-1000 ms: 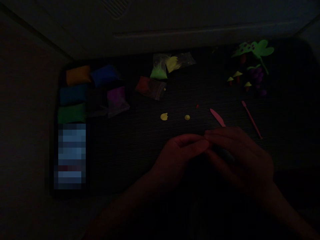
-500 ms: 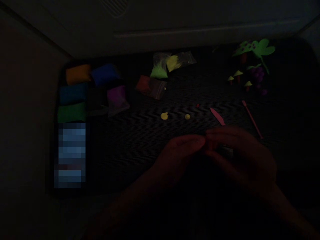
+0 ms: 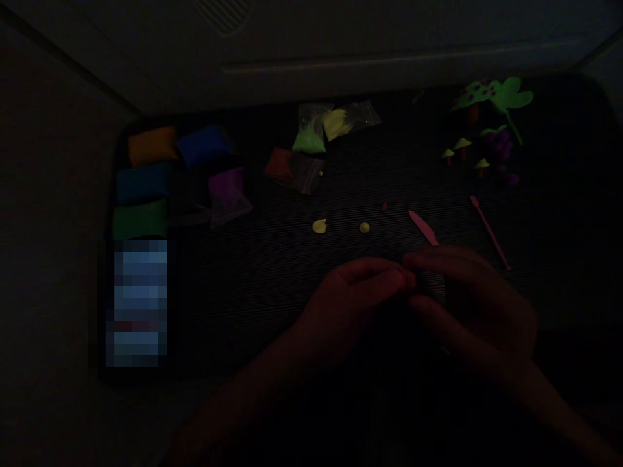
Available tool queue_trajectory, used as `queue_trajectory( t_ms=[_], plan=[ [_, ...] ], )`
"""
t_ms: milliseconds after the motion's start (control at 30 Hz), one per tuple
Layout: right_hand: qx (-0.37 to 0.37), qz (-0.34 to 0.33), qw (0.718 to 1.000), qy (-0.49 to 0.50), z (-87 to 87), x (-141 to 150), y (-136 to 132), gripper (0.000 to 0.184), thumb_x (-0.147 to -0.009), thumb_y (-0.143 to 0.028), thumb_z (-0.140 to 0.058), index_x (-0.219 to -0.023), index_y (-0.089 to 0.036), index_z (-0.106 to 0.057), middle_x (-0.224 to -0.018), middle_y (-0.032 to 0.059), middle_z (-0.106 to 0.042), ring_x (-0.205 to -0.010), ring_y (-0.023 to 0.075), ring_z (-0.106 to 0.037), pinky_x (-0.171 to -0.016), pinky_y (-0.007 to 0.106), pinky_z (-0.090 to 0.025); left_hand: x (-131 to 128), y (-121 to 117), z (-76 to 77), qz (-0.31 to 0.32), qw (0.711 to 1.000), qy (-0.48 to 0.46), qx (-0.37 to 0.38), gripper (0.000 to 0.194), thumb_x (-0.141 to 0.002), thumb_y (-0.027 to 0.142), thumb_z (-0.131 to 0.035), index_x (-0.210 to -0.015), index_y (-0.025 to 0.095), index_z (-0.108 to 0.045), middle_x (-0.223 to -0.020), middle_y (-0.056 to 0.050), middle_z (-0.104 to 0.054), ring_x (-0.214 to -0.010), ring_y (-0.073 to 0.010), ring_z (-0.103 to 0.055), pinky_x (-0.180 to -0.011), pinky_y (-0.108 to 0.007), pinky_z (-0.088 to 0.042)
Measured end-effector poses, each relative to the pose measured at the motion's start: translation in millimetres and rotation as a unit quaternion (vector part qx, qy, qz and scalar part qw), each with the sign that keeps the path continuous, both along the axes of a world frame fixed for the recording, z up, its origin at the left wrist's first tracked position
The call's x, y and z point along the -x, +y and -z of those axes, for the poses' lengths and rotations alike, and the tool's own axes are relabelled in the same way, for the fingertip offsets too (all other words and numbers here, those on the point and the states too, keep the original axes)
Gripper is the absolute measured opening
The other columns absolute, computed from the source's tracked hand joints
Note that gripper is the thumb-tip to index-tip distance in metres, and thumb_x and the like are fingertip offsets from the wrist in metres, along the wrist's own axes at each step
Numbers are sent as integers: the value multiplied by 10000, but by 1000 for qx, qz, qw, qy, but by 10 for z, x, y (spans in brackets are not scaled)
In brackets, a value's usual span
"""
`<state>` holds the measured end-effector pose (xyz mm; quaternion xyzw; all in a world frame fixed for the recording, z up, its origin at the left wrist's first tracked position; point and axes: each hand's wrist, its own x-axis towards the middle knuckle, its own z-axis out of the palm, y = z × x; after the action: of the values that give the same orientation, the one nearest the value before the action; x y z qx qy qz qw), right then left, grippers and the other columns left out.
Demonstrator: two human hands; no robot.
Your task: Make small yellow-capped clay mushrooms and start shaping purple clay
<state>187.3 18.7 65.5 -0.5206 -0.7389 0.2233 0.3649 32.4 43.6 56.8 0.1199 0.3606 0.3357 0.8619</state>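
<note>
The scene is very dark. My left hand [image 3: 348,305] and my right hand [image 3: 474,305] meet fingertip to fingertip low over a dark ribbed mat [image 3: 272,259]. Both pinch together around a tiny piece that I cannot make out. Just beyond the right fingers lies a pink plastic knife [image 3: 423,227]. Two small yellow clay bits [image 3: 319,226] [image 3: 365,227] and a tiny red speck [image 3: 384,206] lie further back on the mat.
A thin pink stick tool [image 3: 489,232] lies at the right. Finished clay figures, green leaves, small mushrooms and purple grapes [image 3: 491,126], stand back right. Bags of coloured clay [image 3: 311,139] lie at the back, more packs in a box [image 3: 160,178] at left.
My fingertips have shifted slightly against each other, working the small piece; nothing else on the mat has moved.
</note>
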Motion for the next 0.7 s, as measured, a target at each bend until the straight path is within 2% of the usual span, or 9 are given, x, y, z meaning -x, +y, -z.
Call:
queue_trajectory(
  t_ms=[133,300,400,567,700],
  plan=[
    [-39,15,999,7,53,44,13,383,-727,-226,-663,-1087,-265,-538,-968,41,-653,-921,224,-611,-765,395,-530,-26,-12,5,-6,1000,-10,-3,120,-658,262,-705,-701,153,-680,-710,4,-631,-713,-111,-555,-755,-260,-401],
    [-82,13,994,-68,58,61,44,257,-721,-164,-657,-937,-256,-553,-923,35,-649,-875,202,-625,-727,362,-535,-56,-33,27,-1,999,-38,8,135,-685,265,-684,-741,142,-682,-728,-7,-637,-713,-113,-555,-741,-254,-405],
    [-97,17,992,-78,42,45,46,247,-746,-150,-627,-953,-260,-548,-904,28,-653,-858,195,-633,-724,361,-534,-58,-40,39,1,999,-39,10,124,-708,244,-661,-779,145,-686,-743,-11,-652,-745,-121,-569,-771,-260,-406],
    [-86,28,994,-56,48,38,17,256,-756,-156,-618,-981,-264,-561,-905,27,-658,-860,194,-632,-724,355,-532,-39,-29,30,-9,1000,-13,-7,115,-702,249,-663,-779,171,-697,-761,-15,-684,-776,-142,-597,-800,-284,-413],
    [-69,51,996,-15,66,52,-8,254,-752,-149,-623,-975,-260,-571,-902,32,-660,-856,200,-625,-719,360,-526,-18,-20,7,-22,998,41,-31,60,-698,212,-671,-750,207,-700,-779,12,-698,-762,-124,-606,-794,-274,-423]
  ],
)
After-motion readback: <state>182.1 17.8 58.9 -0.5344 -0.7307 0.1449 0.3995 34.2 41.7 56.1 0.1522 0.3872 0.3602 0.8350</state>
